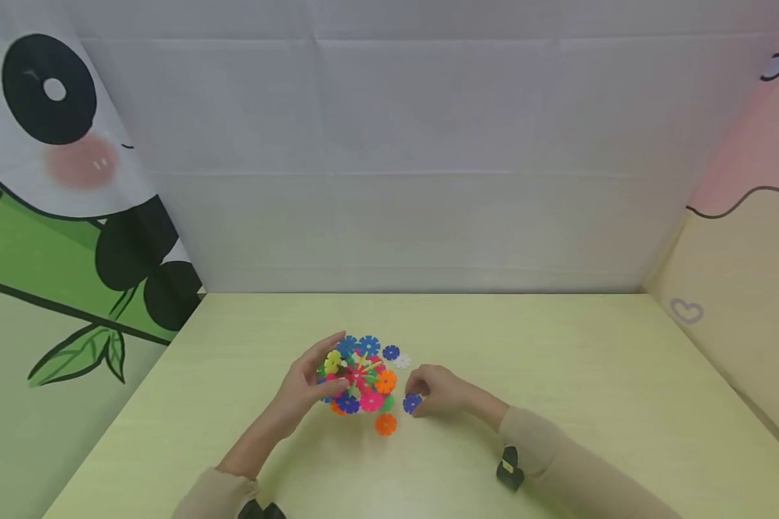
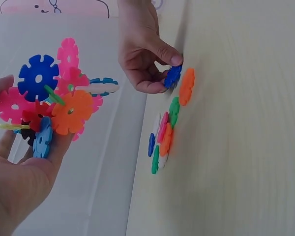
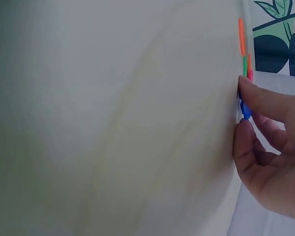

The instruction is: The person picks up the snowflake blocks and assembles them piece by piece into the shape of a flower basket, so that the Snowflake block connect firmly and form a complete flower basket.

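Left fingers [image 1: 324,344] held the cluster [image 2: 76,124] above the bench [image 1: 558,360], likely sparing its shape; right fingers [image 3: 268,103] pinched a blue disc [image 2: 172,76], its contact below hard to judge.

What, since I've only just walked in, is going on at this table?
A person's left hand holds up a cluster of colourful notched discs joined at different angles. The right hand pinches a single dark blue disc low over the table, apart from the cluster. An orange disc lies loose nearby, with more loose discs in green, pink, white, orange and blue beyond it.
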Available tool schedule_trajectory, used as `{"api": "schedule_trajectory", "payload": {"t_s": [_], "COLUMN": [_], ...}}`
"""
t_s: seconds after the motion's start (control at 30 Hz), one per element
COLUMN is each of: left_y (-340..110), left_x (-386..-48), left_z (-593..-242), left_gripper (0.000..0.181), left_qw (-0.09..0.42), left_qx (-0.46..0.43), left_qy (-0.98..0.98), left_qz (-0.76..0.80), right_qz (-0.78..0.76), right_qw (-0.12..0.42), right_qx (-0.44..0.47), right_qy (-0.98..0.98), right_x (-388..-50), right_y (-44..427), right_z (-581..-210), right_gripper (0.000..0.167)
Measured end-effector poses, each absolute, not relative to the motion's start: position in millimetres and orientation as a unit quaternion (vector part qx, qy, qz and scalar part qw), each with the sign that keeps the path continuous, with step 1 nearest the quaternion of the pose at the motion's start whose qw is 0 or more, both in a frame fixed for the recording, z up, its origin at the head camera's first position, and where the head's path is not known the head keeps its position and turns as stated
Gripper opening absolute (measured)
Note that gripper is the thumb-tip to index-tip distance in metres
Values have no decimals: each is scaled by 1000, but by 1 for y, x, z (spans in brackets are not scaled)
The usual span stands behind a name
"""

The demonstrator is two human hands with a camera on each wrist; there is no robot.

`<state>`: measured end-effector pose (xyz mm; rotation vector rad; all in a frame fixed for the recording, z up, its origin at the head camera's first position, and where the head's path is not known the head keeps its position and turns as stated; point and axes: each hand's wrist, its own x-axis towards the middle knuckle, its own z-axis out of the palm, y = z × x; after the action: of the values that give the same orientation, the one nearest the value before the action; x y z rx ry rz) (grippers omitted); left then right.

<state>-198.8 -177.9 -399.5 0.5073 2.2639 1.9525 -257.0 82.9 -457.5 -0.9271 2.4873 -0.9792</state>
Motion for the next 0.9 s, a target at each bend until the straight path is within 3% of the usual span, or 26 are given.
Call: {"api": "schedule_trajectory", "payload": {"t_s": [0.17, 0.37, 0.57, 0.9], "left_y": [-165, -149, -135, -117], "left_x": [-197, -195, -193, -190], "left_z": [-399, -397, -397, -397], "left_gripper": [67, 68, 67, 69], "left_qw": [75, 84, 85, 98], "left_qx": [163, 160, 166, 176], "left_qy": [729, 714, 710, 690], "left_qz": [661, 676, 679, 695], "right_qz": [-348, -518, -595, -582], "right_qw": [124, 67, 31, 4], "right_qx": [-322, -221, -195, -180], "right_qy": [872, 824, 779, 793], "right_x": [-249, -227, -215, -213], "right_y": [91, 106, 107, 104], "right_z": [-449, -413, -383, -382], "right_gripper": [22, 14, 17, 15]}}
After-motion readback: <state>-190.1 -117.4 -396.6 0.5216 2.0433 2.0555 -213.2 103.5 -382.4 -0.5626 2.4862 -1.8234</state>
